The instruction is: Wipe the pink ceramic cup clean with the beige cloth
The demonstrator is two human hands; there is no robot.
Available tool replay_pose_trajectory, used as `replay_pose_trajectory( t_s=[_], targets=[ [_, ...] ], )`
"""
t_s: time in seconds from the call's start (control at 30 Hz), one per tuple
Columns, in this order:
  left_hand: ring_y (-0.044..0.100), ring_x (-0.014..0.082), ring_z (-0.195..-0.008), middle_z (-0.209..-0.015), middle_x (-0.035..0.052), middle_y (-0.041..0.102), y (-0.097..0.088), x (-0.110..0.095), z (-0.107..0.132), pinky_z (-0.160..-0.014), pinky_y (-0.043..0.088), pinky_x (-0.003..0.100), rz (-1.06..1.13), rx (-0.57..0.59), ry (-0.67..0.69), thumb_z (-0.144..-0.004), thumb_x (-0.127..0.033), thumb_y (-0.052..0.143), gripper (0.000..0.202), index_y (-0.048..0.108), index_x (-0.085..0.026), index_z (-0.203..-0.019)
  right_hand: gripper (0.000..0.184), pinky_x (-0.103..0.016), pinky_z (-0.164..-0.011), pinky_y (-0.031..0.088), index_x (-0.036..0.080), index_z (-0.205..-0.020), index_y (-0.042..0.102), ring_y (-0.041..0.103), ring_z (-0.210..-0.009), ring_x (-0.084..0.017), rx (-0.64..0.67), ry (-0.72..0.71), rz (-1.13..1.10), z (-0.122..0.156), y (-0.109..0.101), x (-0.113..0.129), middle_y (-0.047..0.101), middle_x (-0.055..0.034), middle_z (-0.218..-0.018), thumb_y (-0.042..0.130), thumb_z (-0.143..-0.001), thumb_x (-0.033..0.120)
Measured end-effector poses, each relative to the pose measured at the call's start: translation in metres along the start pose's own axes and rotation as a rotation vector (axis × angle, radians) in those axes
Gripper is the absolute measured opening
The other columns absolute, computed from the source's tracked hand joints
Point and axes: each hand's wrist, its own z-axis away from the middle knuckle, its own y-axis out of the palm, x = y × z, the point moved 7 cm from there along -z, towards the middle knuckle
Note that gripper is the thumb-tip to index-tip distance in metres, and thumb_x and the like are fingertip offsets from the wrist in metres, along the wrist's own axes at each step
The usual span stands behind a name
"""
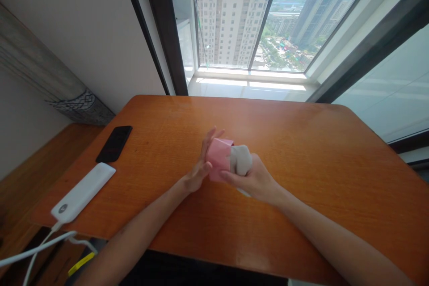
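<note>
Above the table's middle, a pink, angular, paper-like box (pixel 219 157) is between my two hands. A grey-white, soft-looking lump (pixel 241 160) adjoins its right end; whether it lies inside the box or against it, I cannot tell. My left hand (pixel 201 167) cups the box's left end, thumb on the near side and fingers stretched along the far side. My right hand (pixel 256 181) is closed round the grey-white lump, its thumb reaching onto the pink box's lower edge. The right fingers are mostly hidden, and a pale edge shows beneath that hand.
On the brown wooden table (pixel 161 129), a black phone (pixel 114 144) lies at the left. Nearer me is a white power bank (pixel 83 193) with a white cable (pixel 40 248) running off the edge. A window (pixel 248 31) is beyond the far edge, and a curtain (pixel 50 62) hangs left.
</note>
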Motion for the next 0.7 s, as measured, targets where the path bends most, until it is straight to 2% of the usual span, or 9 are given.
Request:
replay_pose_trajectory(
  t_s=[0.1, 0.2, 0.27, 0.33, 0.4, 0.47, 0.53, 0.63, 0.7],
  targets=[
    [0.017, 0.0452, -0.17, -0.186, 0.0068, 0.008, 0.001, -0.006, 0.005, -0.136, 0.023, 0.069, -0.3, 0.044, 0.267, -0.084, -0.07, 0.082, 0.111, 0.021, -0.045, -0.173, 0.043, -0.023, -0.044, 0.038, 0.022, -0.088, 0.064, 0.048, -0.05, -0.011, -0.129, 0.285, -0.474, -0.002, -0.005, -0.012, 0.059, 0.0048, -0.064, 0.089, -0.081, 0.056],
    [0.007, 0.0463, -0.172, -0.186, 0.0062, 0.008, 0.001, -0.009, 0.008, -0.135, 0.017, 0.073, -0.537, 0.049, 0.444, -0.082, -0.064, 0.084, 0.113, 0.02, -0.045, -0.174, 0.047, -0.021, -0.04, 0.039, 0.022, -0.093, 0.065, 0.049, -0.049, -0.011, -0.195, 0.421, -0.758, -0.002, 0.002, -0.02, 0.063, 0.0041, -0.066, 0.093, -0.075, 0.055],
    [0.012, 0.0467, -0.17, -0.185, 0.0076, 0.012, 0.001, -0.013, 0.008, -0.133, 0.022, 0.074, -0.653, 0.052, 0.538, -0.085, -0.061, 0.08, 0.106, 0.023, -0.043, -0.173, 0.047, -0.02, -0.043, 0.043, 0.021, -0.093, 0.067, 0.054, -0.054, -0.012, -0.183, 0.459, -0.857, -0.002, 0.011, -0.022, 0.065, 0.0022, -0.07, 0.095, -0.073, 0.054],
    [0.028, 0.046, -0.164, -0.181, 0.0114, 0.021, 0.002, -0.017, 0.008, -0.127, 0.035, 0.07, -0.703, 0.075, 0.603, -0.086, -0.059, 0.077, 0.098, 0.031, -0.039, -0.17, 0.047, -0.021, -0.048, 0.047, 0.02, -0.097, 0.07, 0.059, -0.061, -0.013, -0.158, 0.466, -0.888, 0.0, 0.019, -0.024, 0.069, -0.0003, -0.077, 0.095, -0.074, 0.054],
    [0.04, 0.0431, -0.155, -0.173, 0.0152, 0.033, 0.004, -0.02, 0.008, -0.122, 0.043, 0.065, -0.682, 0.09, 0.613, -0.087, -0.058, 0.075, 0.089, 0.04, -0.034, -0.165, 0.05, -0.022, -0.051, 0.048, 0.02, -0.102, 0.072, 0.06, -0.065, -0.014, -0.151, 0.435, -0.832, 0.001, 0.022, -0.025, 0.07, -0.0013, -0.081, 0.092, -0.077, 0.059],
    [0.044, 0.0404, -0.15, -0.164, 0.0164, 0.043, 0.002, -0.02, 0.006, -0.121, 0.042, 0.063, -0.583, 0.042, 0.539, -0.091, -0.059, 0.07, 0.078, 0.045, -0.03, -0.16, 0.052, -0.023, -0.051, 0.045, 0.02, -0.101, 0.072, 0.056, -0.062, -0.013, -0.162, 0.35, -0.68, 0.002, 0.018, -0.024, 0.067, 0.0, -0.077, 0.088, -0.08, 0.065],
    [0.048, 0.038, -0.145, -0.157, 0.0156, 0.049, 0.0, -0.016, 0.002, -0.121, 0.043, 0.059, -0.4, -0.024, 0.379, -0.096, -0.061, 0.064, 0.068, 0.05, -0.028, -0.153, 0.051, -0.023, -0.05, 0.04, 0.02, -0.088, 0.069, 0.049, -0.058, -0.012, -0.139, 0.193, -0.444, 0.001, 0.013, -0.017, 0.06, 0.0023, -0.069, 0.084, -0.083, 0.069],
    [0.064, 0.033, -0.127, -0.145, 0.0138, 0.061, 0.001, 0.0, -0.004, -0.112, 0.05, 0.05, -0.004, -0.057, 0.033, -0.099, -0.061, 0.056, 0.056, 0.056, -0.025, -0.143, 0.057, -0.025, -0.051, 0.033, 0.021, -0.068, 0.059, 0.042, -0.053, -0.01, -0.007, -0.16, -0.013, 0.002, 0.017, 0.002, 0.052, 0.0044, -0.06, 0.081, -0.087, 0.069],
    [0.07, 0.0309, -0.115, -0.135, 0.0133, 0.069, 0.005, 0.011, -0.005, -0.105, 0.054, 0.046, 0.189, -0.023, -0.171, -0.099, -0.06, 0.054, 0.055, 0.06, -0.023, -0.138, 0.057, -0.028, -0.052, 0.032, 0.021, -0.067, 0.058, 0.043, -0.053, -0.011, 0.041, -0.416, 0.288, 0.007, 0.023, 0.013, 0.054, 0.0034, -0.059, 0.076, -0.093, 0.069]
  ],
)
